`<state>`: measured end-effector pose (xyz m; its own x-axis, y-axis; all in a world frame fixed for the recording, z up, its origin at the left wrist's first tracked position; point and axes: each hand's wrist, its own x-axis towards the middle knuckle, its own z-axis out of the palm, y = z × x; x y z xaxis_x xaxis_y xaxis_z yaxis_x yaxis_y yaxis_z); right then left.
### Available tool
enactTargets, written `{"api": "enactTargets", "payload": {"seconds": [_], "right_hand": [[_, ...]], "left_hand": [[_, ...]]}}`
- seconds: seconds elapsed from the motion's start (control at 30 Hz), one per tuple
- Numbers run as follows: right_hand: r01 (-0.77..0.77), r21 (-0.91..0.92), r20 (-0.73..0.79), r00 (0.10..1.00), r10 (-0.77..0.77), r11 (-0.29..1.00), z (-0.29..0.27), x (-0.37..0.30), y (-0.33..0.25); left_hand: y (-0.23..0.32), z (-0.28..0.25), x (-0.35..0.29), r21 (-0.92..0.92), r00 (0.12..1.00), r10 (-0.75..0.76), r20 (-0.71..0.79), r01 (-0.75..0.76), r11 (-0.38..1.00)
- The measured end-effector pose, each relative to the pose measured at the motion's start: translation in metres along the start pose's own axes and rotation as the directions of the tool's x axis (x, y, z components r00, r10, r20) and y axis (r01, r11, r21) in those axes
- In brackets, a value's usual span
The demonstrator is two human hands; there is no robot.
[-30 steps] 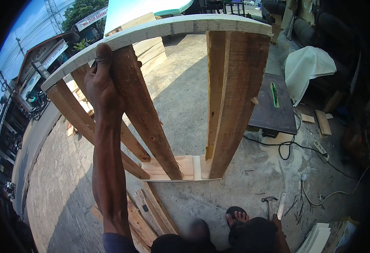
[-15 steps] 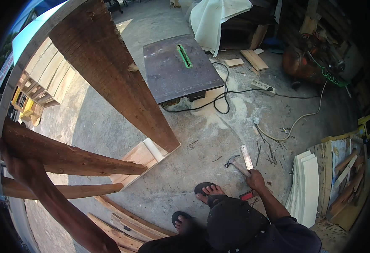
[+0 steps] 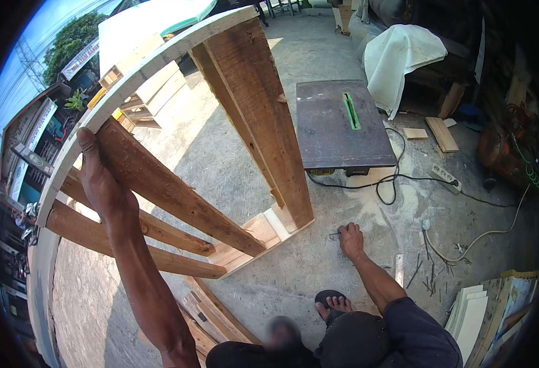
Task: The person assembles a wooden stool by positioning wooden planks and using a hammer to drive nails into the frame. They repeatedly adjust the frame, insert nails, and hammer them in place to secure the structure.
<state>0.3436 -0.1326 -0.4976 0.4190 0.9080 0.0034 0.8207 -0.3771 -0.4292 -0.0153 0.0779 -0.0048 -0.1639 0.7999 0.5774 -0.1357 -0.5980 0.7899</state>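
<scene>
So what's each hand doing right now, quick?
Left hand: closed, holding the wooden frame near its top.
Right hand: fingers bent; can't tell if it's holding anything.

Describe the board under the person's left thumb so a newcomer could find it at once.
Start at the big wooden frame left of the dark slotted table. Follow it up to its upper end, where the left hand grips. The board running across that end is whitish, unlike the brown timbers that meet it.
</scene>
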Motion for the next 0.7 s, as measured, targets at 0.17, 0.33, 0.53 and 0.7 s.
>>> {"api": "enactTargets", "payload": {"seconds": [0.17, 0.33, 0.53, 0.7], "right_hand": [[-0.083, 0.188, 0.086, 0.994, 0.068, 0.979, -0.021, -0.017, -0.041], [0.023, 0.650, 0.348, 0.880, -0.324, 0.760, -0.144, -0.061, -0.136], [0.099, 0.825, 0.205, 0.865, -0.458, 0.557, -0.267, -0.089, -0.205], [-0.010, 0.827, 0.126, 0.978, -0.167, 0.562, -0.222, -0.099, -0.134]], "left_hand": [[0.013, -0.002, -0.061, 0.477, 0.984, 0.149, -0.095, -0.087, 0.874], [0.002, -0.003, -0.199, 0.537, 0.638, -0.121, 0.760, -0.513, 0.669], [-0.011, 0.010, -0.234, 0.336, 0.302, -0.193, 0.934, -0.548, 0.766], [0.034, 0.009, -0.198, 0.645, 0.493, -0.451, 0.744, -0.352, 0.679]]}}
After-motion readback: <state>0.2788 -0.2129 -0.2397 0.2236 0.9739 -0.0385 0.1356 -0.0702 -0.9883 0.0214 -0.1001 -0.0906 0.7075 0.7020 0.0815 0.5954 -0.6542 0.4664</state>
